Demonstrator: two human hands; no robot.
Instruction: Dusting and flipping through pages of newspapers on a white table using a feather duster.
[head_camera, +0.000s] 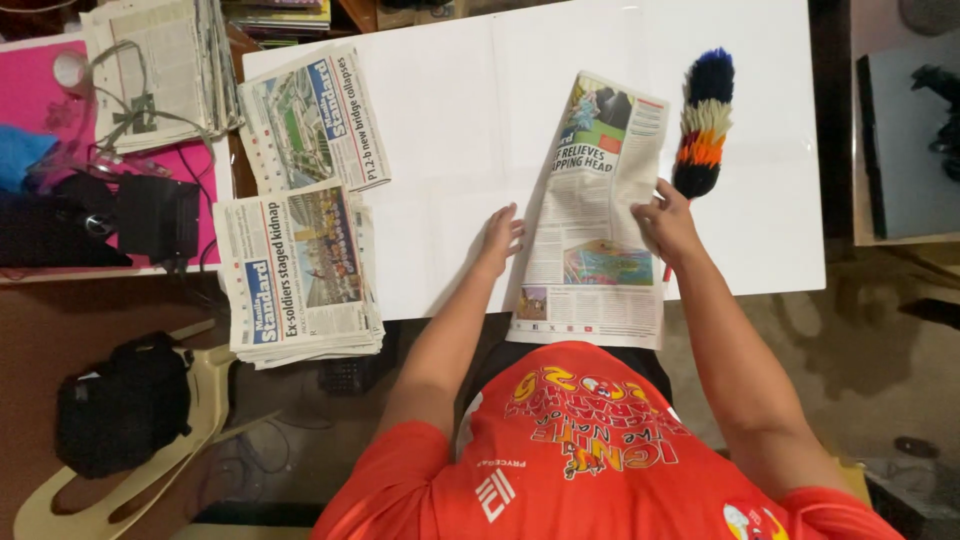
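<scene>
So the folded newspaper (597, 215) was lying lengthwise on the white table (460, 120), a tall narrow strip with colour photos near the top and bottom and a bold dark headline in the upper part. Its near end stuck out past the table edge toward the person's orange shirt (580, 450). It looked folded in half down its length, pretty flat, edges not perfectly square.

The left hand (500, 238) was flat on the table right at the paper's left edge, fingers loosely spread and pointing away, gripping nothing as far as I could see. The right hand (668, 222) sat on the paper's right edge, fingers curled down and pressing on it, more of a pin than a proper grab. Couldn't tell if the thumb was under the sheet.

Just beside the right hand lay a feather duster (704, 125), striped blue, cream, orange and black, with a bit of red handle poking out near the wrist.

Over on the left were two more stacks of newspapers (298, 275), one hanging over the table's corner, another (312, 118) above it. Further left was a pink surface (30, 90) with cables and dark gear, plus another newspaper pile (160, 65). A black bag (122, 405) sat on a cream plastic chair (205, 385), and the floor was brown.
</scene>
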